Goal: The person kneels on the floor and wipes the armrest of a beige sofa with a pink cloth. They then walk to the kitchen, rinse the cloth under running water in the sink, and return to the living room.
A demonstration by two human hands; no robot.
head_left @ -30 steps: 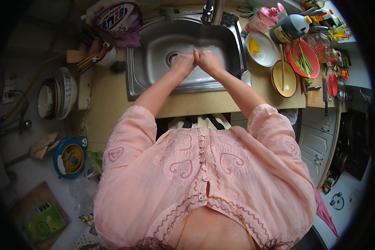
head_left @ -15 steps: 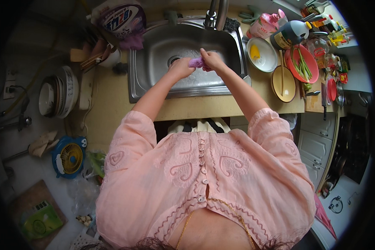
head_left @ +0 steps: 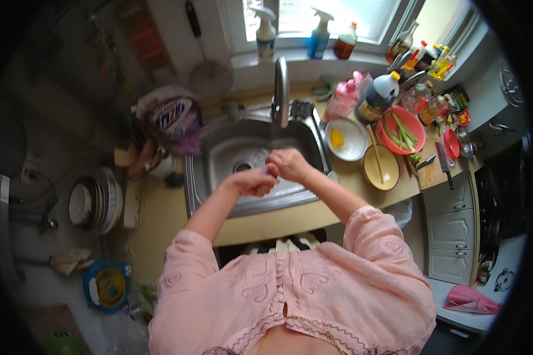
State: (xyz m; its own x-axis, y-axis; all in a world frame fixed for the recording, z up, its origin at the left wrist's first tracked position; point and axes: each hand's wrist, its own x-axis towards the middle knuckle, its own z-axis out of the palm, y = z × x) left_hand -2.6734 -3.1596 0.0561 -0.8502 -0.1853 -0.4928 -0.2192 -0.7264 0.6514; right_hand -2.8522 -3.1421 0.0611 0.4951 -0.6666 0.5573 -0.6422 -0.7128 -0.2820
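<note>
Over the steel sink (head_left: 214, 148) my two hands are pressed together on a small bunched purple cloth (head_left: 268, 171). My left hand (head_left: 255, 181) is closed in a fist around one end of it. My right hand (head_left: 288, 165) is curled over the other end, slightly farther away and higher. Only a scrap of purple shows between the fingers; the rest is hidden. The tall metal faucet (head_left: 281, 92) rises behind the sink, its spout just beyond my right hand.
Right of the sink stand a white bowl (head_left: 353, 142), a yellow bowl (head_left: 380, 176) with chopsticks, and a pink basin (head_left: 417, 121) holding green stalks. A knife (head_left: 443, 165) lies on a cutting board. Stacked bowls (head_left: 109, 201) stand left. Spray bottles (head_left: 266, 32) line the windowsill.
The view has tilted up, bringing the window into sight. My hands have drawn closer together and turned, my right now over the cloth, so less purple shows.
</note>
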